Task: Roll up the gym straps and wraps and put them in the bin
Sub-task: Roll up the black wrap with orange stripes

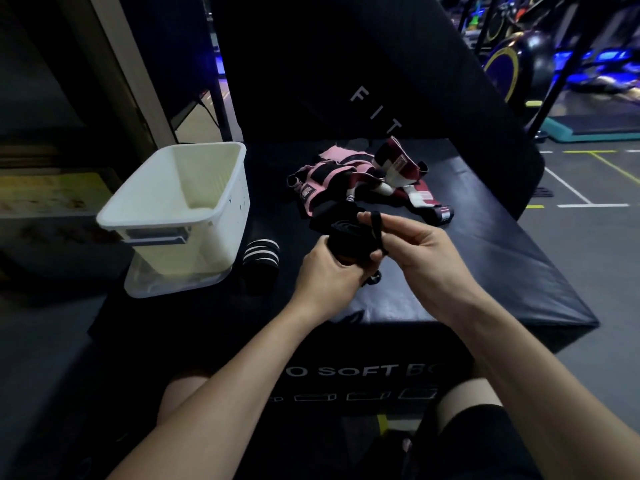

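Note:
A black strap [348, 239], partly rolled, is held over the middle of the black soft box. My left hand [329, 271] grips the roll from below. My right hand [412, 247] pinches its loose band, which loops over the fingers. A white bin [166, 216] stands at the left of the box top, and nothing shows inside it. A rolled black wrap with white stripes [260, 256] lies just right of the bin. Behind my hands lies a loose heap of pink-and-black wraps [320, 178] and maroon-and-white wraps [401, 174].
The black soft box [485, 271] drops off at its front and right edges. A dark padded panel [346, 64] rises behind it. Gym machines [519, 53] and marked floor lie to the right. My knees sit below the box front.

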